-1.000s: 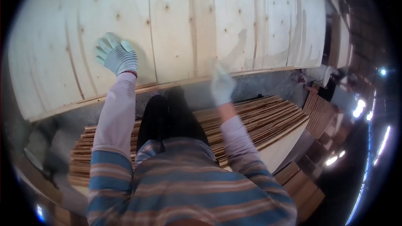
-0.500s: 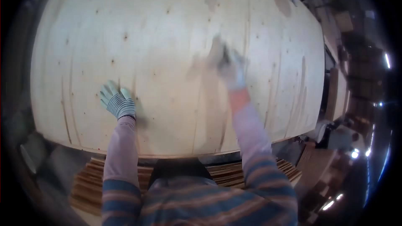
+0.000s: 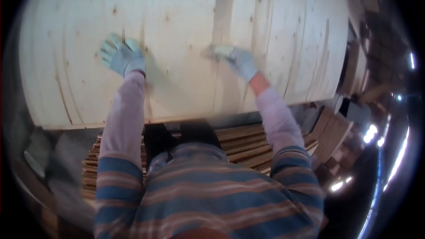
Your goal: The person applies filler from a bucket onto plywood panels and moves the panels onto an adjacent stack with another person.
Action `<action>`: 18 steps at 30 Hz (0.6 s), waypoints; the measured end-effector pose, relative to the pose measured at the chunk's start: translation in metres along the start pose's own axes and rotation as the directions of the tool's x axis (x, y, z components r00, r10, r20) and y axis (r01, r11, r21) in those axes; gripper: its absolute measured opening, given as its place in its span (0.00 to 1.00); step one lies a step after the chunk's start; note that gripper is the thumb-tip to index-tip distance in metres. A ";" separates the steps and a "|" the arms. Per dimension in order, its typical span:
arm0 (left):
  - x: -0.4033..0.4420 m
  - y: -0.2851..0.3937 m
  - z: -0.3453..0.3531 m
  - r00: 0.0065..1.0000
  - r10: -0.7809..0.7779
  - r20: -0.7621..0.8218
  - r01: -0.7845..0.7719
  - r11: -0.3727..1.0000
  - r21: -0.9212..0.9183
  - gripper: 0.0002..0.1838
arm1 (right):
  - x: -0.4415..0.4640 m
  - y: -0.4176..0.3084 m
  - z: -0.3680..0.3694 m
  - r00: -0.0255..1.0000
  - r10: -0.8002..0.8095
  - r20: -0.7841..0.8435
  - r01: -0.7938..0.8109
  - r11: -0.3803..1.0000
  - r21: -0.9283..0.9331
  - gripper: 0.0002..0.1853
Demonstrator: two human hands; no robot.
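Pale wood, flecked with small knots and crossed by brown streaks, makes up the broad panel (image 3: 181,31) that fills the upper part of the view, its near edge running just in front of the person's body. On its left portion rests the left hand (image 3: 123,57), in a light glove with a grey-striped back, palm down and fingers spread apart, with a soft shadow lying beside it. Farther right, over the middle of the panel, is the right hand (image 3: 239,62), gloved alike, its fingers pointing leftward and seemingly held close together; blur hides the fingertips, so one cannot tell whether they grip anything or touch the surface. Just right of the panel's centre, a wide dark streak (image 3: 222,0) runs from the far side toward that hand. Pinkish sleeves (image 3: 123,115) cover both forearms, below a blue and brown striped top (image 3: 203,194). Under the near edge show black trousers (image 3: 200,132), with a stack of thin wooden sheets (image 3: 243,144) visible on either side of them. Bright lights (image 3: 370,133) glare from the dim surroundings at far right.
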State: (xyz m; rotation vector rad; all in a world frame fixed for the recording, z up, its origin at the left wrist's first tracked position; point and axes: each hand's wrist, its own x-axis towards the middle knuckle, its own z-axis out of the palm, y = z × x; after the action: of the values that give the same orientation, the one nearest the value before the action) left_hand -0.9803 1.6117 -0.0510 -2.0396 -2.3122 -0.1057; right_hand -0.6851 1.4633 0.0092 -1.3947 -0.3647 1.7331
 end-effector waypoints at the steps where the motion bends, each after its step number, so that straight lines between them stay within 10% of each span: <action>1: -0.003 -0.003 0.009 0.999 0.004 -0.044 -0.004 1.000 0.004 0.33 | -0.044 0.051 0.006 0.939 -0.343 0.035 0.296 0.750 -0.592 0.19; 2: -0.005 -0.006 0.019 0.995 0.000 -0.096 0.001 1.000 0.005 0.33 | -0.080 0.104 0.009 0.790 -0.547 0.276 0.399 0.116 -0.910 0.20; 4: -0.007 -0.004 0.026 0.994 0.024 -0.109 -0.029 0.999 -0.038 0.34 | -0.133 0.181 0.039 0.810 -0.568 0.146 0.156 -0.031 -0.987 0.23; 7: -0.024 -0.041 -0.001 0.959 0.283 0.007 -0.281 0.955 -0.097 0.35 | -0.160 0.245 0.122 0.646 -0.733 -0.215 -0.057 0.235 -0.970 0.19; 10: -0.005 -0.109 -0.001 0.811 0.585 -0.029 -0.582 0.799 -0.153 0.34 | -0.142 0.233 0.163 0.572 -0.418 -0.706 0.037 0.873 -0.486 0.16; 12: 0.016 -0.191 0.014 0.837 0.547 -0.009 -0.546 0.835 -0.073 0.32 | -0.130 0.180 0.177 0.602 -0.292 -0.743 0.328 0.939 -0.103 0.17; 14: 0.026 -0.258 0.031 0.959 0.258 -0.121 -0.254 0.966 0.045 0.29 | -0.108 0.149 0.156 0.689 -0.283 -0.667 0.639 0.671 0.375 0.18; 16: 0.028 -0.270 0.028 0.966 0.197 -0.167 -0.182 0.978 0.102 0.29 | -0.073 0.094 0.122 0.739 -0.294 -0.606 0.638 0.596 0.489 0.17; 18: 0.030 -0.265 0.019 0.968 0.188 -0.164 -0.171 0.979 0.111 0.28 | -0.011 0.069 0.037 0.598 -0.503 -0.624 0.541 0.828 -0.149 0.16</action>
State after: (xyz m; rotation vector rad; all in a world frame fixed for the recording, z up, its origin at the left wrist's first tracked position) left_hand -1.2470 1.6101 -0.0710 -2.0894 -1.9829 -0.1548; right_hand -0.7479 1.4246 -0.0182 -1.5456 -0.2914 0.7022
